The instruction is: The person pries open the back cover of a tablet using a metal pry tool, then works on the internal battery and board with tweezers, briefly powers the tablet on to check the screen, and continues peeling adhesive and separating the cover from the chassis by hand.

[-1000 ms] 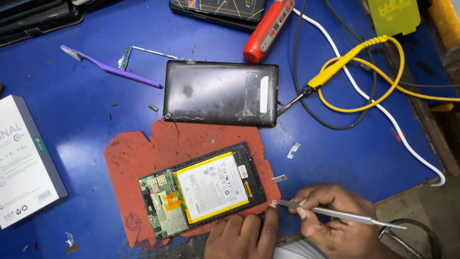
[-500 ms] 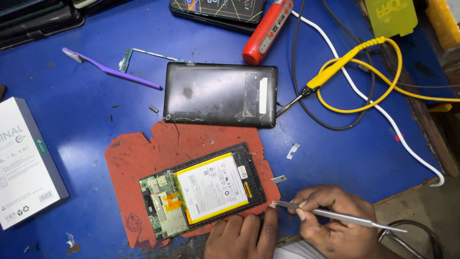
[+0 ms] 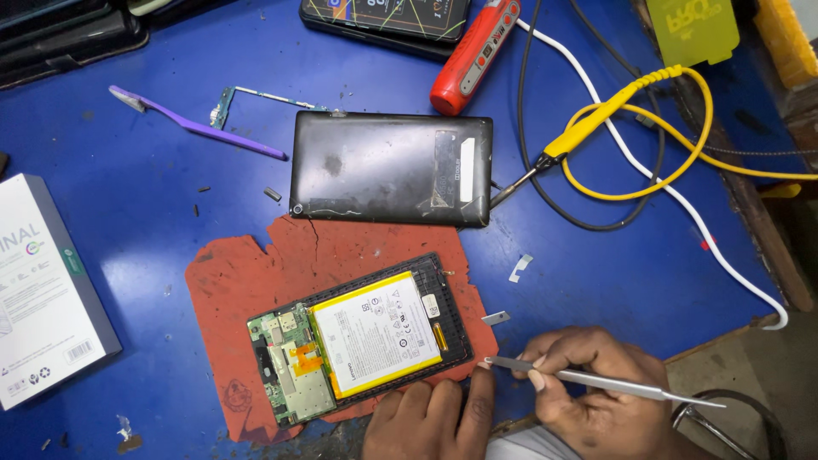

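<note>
The opened tablet (image 3: 362, 345) lies face down and tilted on a torn red mat (image 3: 256, 273), near the front edge of the blue table (image 3: 145, 221). Its back is off: a large white battery with a yellow border fills the middle, a green circuit board with metal shields and an orange ribbon sits at its left end, and a black frame runs round the whole.

The left hand (image 3: 426, 422) rests at the tablet's lower right corner, fingers pressed together and flat, the tips touching the frame. The right hand (image 3: 592, 392) pinches a thin metal pry tool (image 3: 596, 382) between thumb and fingers; the tool lies nearly level, its tip just beside the tablet's right corner at the mat's edge.

Behind the mat, close to its back edge, lies the black back cover (image 3: 392, 168). A yellow soldering iron (image 3: 588, 128) points at the cover's right edge, its yellow cord looping toward the back right corner, with a white cable (image 3: 682, 204) running down to the right edge. A red screwdriver (image 3: 475, 53) lies near the back edge, a purple toothbrush (image 3: 196, 123) toward the back left, and a white box (image 3: 47, 290) at the left edge. Bare blue surface lies to the left of the mat and to the right of the cover, with only small scraps on it.

Compared with half a second ago, both hands, the tool and the tablet sit in the same places.
</note>
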The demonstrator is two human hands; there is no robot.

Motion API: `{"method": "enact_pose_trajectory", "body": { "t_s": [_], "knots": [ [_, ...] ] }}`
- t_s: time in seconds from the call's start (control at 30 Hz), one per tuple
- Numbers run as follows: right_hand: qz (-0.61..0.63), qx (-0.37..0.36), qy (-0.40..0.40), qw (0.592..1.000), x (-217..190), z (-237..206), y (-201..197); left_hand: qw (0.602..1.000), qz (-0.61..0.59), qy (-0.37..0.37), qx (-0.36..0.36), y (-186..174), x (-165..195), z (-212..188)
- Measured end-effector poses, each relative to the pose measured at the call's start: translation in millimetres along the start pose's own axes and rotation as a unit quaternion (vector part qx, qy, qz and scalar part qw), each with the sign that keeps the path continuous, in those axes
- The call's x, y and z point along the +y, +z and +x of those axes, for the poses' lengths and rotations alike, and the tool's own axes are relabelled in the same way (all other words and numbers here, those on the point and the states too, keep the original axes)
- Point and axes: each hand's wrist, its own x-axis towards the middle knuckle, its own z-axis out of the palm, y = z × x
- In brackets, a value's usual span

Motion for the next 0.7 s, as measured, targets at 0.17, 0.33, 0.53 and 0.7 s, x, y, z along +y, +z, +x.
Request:
{"method": "enact_pose_trajectory", "body": {
  "t_s": [0.17, 0.33, 0.53, 0.7],
  "knots": [
    [-0.050, -0.026, -0.024, 0.998, 1.0, 2.0, -1.3, 1.000, -0.011, -0.010, 0.000, -1.3, 1.1, -0.2],
    [-0.062, -0.022, -0.028, 0.997, 1.6, 1.3, -0.9, 1.000, -0.009, -0.004, -0.003, -1.3, -0.4, 1.0],
    [0.054, 0.035, 0.007, 0.998, 3.3, -7.5, -1.7, 1.000, -0.028, 0.000, 0.014, 0.3, -1.2, -4.1],
    [0.155, 0.062, 0.035, 0.985, 3.1, -8.2, -3.0, 0.982, -0.156, -0.026, 0.108, -4.0, -9.7, -9.0]
  ]
}}
